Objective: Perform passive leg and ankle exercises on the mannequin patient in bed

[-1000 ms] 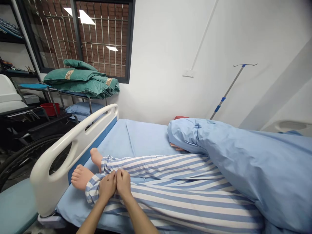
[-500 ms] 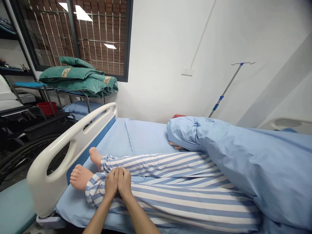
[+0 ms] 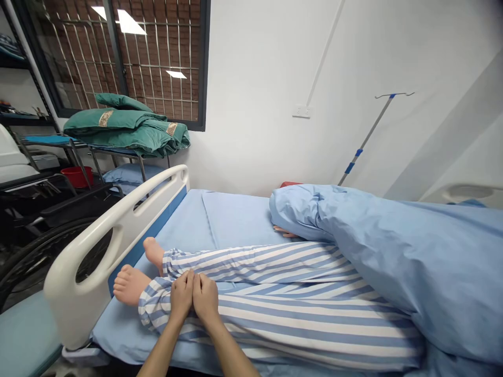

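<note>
My left hand [image 3: 182, 295] and my right hand [image 3: 206, 297] lie side by side over the near lower leg of a figure on the bed, just above the ankle. Both curl over the striped trouser leg [image 3: 275, 314]; the fingertips are hidden on its far side. The near bare foot [image 3: 129, 285] points up to the left of my hands, and the far foot [image 3: 153, 252] rests beyond it. Smooth skin makes the feet look like a manikin's. A light blue quilt [image 3: 377, 241] covers the upper body, with a few fingers [image 3: 285, 232] showing at its edge.
A white footboard [image 3: 94, 235] closes the bed's left end. Beyond it stand a wheelchair [image 3: 39, 246] and a rack with folded green bedding [image 3: 129, 125]. An IV pole [image 3: 367, 137] rises behind the bed near the wall.
My right hand has shifted slightly right along the leg, widening the gap between my wrists. My left hand stays nearly in place. The camera view has tilted a little.
</note>
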Tool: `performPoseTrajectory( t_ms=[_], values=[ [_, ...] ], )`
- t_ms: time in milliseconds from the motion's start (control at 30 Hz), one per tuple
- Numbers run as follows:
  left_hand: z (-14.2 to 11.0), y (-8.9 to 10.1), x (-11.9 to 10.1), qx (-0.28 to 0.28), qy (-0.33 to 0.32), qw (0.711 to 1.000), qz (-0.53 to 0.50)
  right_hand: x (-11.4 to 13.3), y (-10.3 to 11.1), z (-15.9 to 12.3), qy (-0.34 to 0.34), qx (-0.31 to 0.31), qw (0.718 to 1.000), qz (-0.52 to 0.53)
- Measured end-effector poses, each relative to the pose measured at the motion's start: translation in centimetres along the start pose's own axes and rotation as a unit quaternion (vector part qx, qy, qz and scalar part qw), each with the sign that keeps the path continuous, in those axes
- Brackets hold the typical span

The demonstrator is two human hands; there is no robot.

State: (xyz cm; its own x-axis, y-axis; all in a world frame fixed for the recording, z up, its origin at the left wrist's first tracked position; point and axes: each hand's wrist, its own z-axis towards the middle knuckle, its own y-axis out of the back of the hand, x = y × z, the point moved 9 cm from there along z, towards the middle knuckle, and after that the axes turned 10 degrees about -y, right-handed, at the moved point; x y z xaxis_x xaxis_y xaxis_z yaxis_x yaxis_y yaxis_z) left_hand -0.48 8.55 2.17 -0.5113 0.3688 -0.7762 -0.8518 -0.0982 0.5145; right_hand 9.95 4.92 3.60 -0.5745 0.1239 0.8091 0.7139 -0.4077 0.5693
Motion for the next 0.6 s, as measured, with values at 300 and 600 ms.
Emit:
performPoseTrajectory(
  t_ms=[300,600],
  values=[
    [1.8,-0.7,-0.1,-0.062,0.098,0.978,-0.175,-1.1,0.9,0.8,-0.022,-0.006,0.986,0.164],
    [-0.2,-1.8,-2.1,-0.024,0.003,0.999,-0.041,-2.0,0.8,1.4,-0.048,-0.008,0.977,0.209]
  ],
)
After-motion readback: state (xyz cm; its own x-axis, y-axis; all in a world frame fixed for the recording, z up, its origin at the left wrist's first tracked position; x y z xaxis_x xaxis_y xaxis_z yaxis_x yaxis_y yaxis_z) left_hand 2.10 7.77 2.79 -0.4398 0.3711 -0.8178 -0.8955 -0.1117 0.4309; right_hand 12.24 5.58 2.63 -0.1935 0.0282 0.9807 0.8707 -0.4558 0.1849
